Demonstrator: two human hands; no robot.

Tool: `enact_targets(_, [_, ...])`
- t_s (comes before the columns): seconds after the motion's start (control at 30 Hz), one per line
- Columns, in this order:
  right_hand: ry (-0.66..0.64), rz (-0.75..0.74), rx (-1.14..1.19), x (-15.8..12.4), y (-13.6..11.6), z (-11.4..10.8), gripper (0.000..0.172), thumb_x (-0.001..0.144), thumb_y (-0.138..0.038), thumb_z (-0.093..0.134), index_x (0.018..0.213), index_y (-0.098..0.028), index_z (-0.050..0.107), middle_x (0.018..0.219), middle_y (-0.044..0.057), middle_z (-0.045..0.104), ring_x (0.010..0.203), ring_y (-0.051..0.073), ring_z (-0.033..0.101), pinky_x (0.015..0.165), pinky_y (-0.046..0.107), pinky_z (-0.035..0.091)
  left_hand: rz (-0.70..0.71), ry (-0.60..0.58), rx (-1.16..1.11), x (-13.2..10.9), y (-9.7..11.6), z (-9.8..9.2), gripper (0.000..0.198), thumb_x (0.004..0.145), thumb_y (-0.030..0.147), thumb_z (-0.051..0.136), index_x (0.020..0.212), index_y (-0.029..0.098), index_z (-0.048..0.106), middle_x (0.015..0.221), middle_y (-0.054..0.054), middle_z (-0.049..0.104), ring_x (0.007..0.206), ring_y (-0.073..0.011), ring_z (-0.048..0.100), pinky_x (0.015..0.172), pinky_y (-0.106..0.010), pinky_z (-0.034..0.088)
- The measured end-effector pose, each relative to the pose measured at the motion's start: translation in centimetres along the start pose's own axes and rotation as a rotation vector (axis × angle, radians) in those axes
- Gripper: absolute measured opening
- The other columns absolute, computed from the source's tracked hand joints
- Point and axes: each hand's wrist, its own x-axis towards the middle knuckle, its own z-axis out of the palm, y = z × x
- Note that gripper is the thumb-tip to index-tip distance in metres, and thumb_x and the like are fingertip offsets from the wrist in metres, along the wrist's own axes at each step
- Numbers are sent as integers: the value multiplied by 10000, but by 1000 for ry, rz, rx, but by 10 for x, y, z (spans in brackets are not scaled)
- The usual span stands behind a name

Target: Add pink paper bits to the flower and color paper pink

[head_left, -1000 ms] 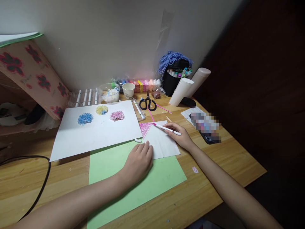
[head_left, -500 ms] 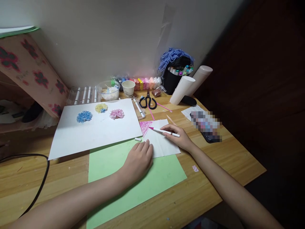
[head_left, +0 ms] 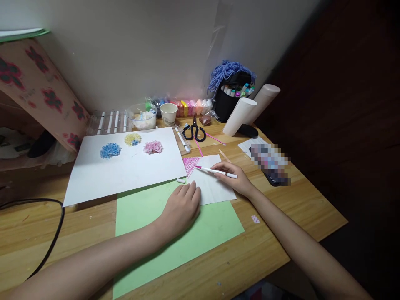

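Observation:
In my right hand is a white marker with a magenta tip, pinched between thumb and fingers. Its tip meets the white paper at the border of a patch of pink strokes in the upper left corner. My left hand lies palm down, fingers lying flat, over the lower left edge of that paper and the green sheet beneath. A small white marker cap sits just above the left fingers. To the left, a large white sheet carries blue, yellow and pink crumbly clusters.
Behind the papers lie black-handled scissors, a paper cup, a clear bowl and marker trays. A black pen holder and white tubes stand back right. A phone rests right; a black cable runs left.
The right hand and the marker's back end have shifted very slightly rightward, while the tip stays at the pink patch. My left hand keeps its place on the papers.

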Motion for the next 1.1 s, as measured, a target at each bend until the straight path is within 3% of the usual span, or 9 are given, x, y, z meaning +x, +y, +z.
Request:
enact_targets(0.2, [-156, -8, -77, -6, -7, 5, 198, 832, -315, 617, 993, -214, 671, 996, 61, 687, 946, 207, 641, 841, 335, 507, -10, -21, -19, 0, 0, 0, 211, 856, 129, 440, 1041, 98, 537, 1067, -177, 631, 868, -257, 599, 726, -388, 497])
enact_targets(0.63, [13, 9, 12, -1, 3, 2, 202, 819, -346, 631, 958, -201, 652, 974, 59, 685, 941, 211, 642, 850, 346, 502, 3, -4, 22, -1, 0, 1, 207, 852, 137, 449, 1034, 94, 538, 1117, -175, 624, 879, -252, 604, 747, -371, 496])
enact_targets(0.87, [-191, -13, -11, -8, -7, 4, 189, 825, -332, 630, 957, -204, 675, 973, 59, 678, 910, 197, 639, 791, 304, 504, 13, -5, 61, 1, 2, -2, 154, 869, 117, 412, 963, 105, 534, 947, -146, 640, 805, -242, 607, 719, -364, 495])
enact_targets(1.1, [-266, -27, -86, -6, -10, 5, 183, 833, -298, 624, 981, -206, 680, 980, 59, 670, 905, 186, 629, 772, 285, 496, 60, 69, 102, 0, 2, 1, 184, 854, 99, 426, 989, 68, 547, 917, -159, 641, 840, -253, 622, 747, -370, 497])
